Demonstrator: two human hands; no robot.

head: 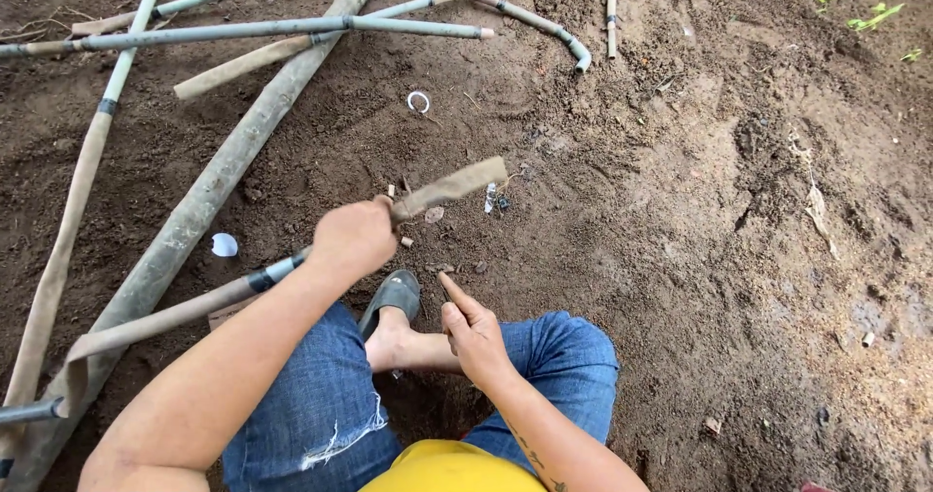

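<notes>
My left hand (353, 236) is closed around a long flat hose-like strip (452, 185), grey-brown with mud, whose free end sticks up to the right over the soil. The strip runs back down to the lower left past a dark band (260, 280). My right hand (475, 331) hovers over my knee with fingers loosely apart and the thumb raised, holding nothing. I am crouched in blue jeans (311, 395), with one foot in a grey sandal (393, 298) on the dirt.
Several muddy pipes and flat hoses (209, 195) lie crossed on the dark soil at the upper left. A small white ring (418, 101) and a white scrap (224, 245) lie on the ground. Small debris (494, 200) sits under the strip's end. Green shoots (875, 16) grow at the top right.
</notes>
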